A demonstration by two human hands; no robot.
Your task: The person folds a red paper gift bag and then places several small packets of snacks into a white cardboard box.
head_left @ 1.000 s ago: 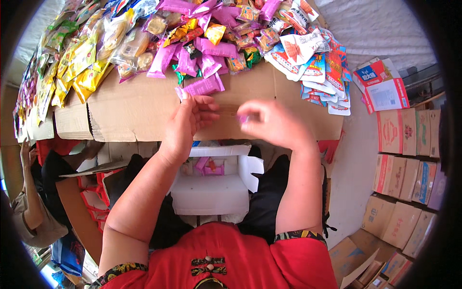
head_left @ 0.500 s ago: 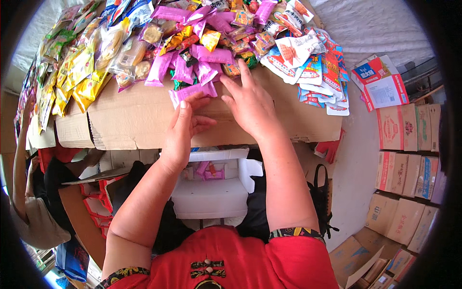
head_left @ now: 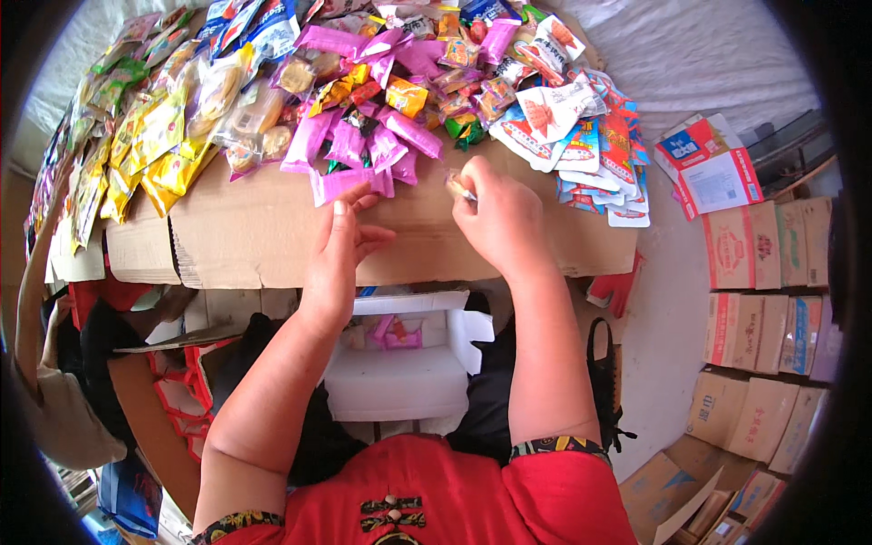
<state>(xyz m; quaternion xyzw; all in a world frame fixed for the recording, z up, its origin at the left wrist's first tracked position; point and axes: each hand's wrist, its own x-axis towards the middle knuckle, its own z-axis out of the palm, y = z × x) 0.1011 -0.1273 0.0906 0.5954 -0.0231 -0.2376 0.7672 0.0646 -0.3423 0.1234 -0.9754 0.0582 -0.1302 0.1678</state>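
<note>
In the head view, the right hand (head_left: 502, 218) is near the middle of the frame, above the brown cardboard-covered tabletop (head_left: 263, 238). Its fingers pinch a small clear-wrapped packet (head_left: 461, 187), which juts out toward the upper left; what is inside is too small to tell. The left hand (head_left: 341, 250), left of centre, has its fingers loosely spread with nothing visible between them. They are right beside a pink packet (head_left: 338, 186) at the front of the heap; whether they touch it I cannot tell.

More pink packets (head_left: 347, 141) are heaped at upper centre, with yellow packets (head_left: 162, 132) at upper left and flat red-and-blue pouches (head_left: 581, 150) at upper right. Below the tabletop's edge, at lower centre, an open white box (head_left: 395, 386) has a few pink pieces (head_left: 400, 338) inside.

For a good hold, a light pinch near the wrapper's edge should suit the small packet best, since a hard squeeze might crush its contents. The spread left fingers would do best taking one packet singly, as neighbours in the heap overlap and could slide.
</note>
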